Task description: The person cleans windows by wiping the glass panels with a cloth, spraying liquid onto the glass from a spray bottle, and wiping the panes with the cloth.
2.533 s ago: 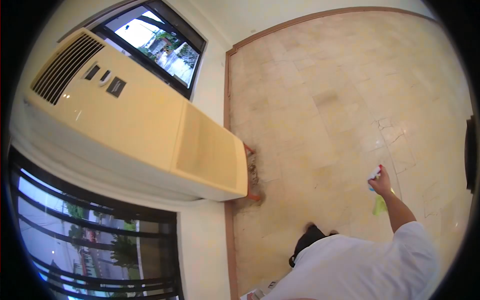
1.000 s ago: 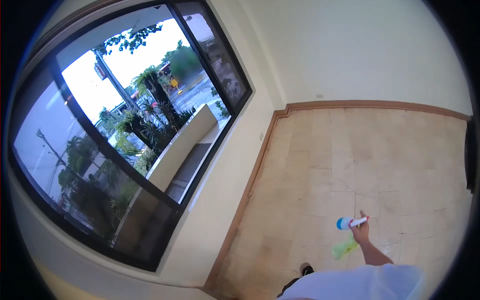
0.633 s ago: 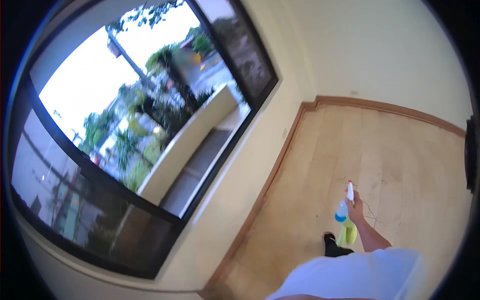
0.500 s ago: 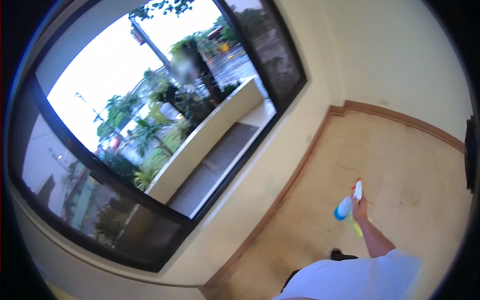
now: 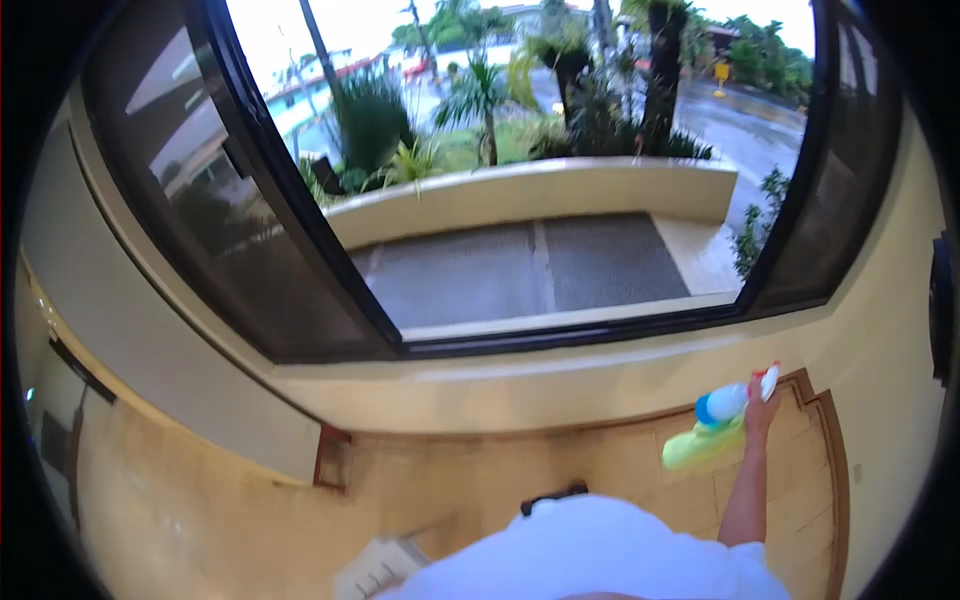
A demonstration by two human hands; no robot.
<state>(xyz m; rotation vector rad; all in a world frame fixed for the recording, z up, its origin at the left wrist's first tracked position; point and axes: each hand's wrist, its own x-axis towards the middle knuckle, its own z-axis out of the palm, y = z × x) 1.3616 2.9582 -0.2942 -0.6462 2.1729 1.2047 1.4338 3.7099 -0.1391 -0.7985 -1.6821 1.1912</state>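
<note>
Window (image 5: 570, 333) above tiled floor (image 5: 230, 480). Right hand (image 5: 761, 408), lower right, grips spray bottle (image 5: 728, 401) and green cloth (image 5: 700, 447); loosely hanging, the cloth could slip. Left hand: cannot tell.

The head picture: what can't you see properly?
Left hand: not visible in head view; shirt or bottom edge may hide it.
Right hand's fingers on the spray bottle: head view, too small.
White thing: head view, blurred and cut off by bottom edge.
Something outside the window: head view, covered by a blurry patch.
</note>
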